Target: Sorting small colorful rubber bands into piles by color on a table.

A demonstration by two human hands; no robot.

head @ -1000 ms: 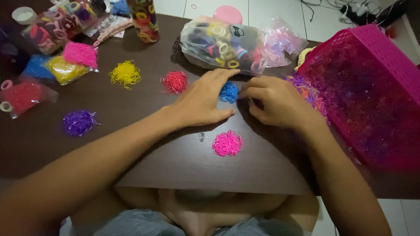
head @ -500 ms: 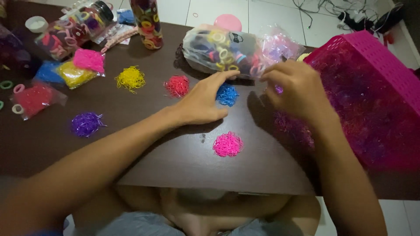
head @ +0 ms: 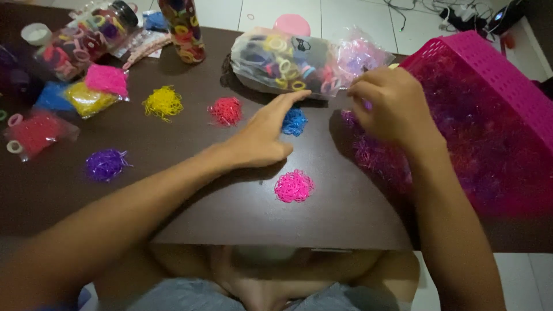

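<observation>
So far six little piles are sorted out on the bench (head: 173, 219): yellow (head: 163, 102), red (head: 226, 110), blue (head: 295, 121), purple (head: 105, 164), and a pink pile (head: 294, 186) nearest the body. Left hand (head: 262, 135) lies flat, fingers spread, tips right by the blue pile, holding nothing. Right hand (head: 391, 106) is up at the edge of the pink basket (head: 489, 75), fingers pinched together, looks like on a tiny band, but can't tell for sure. Loads of mixed bands (head: 461, 150) still in the basket, so I'd say lots left to sort.
</observation>
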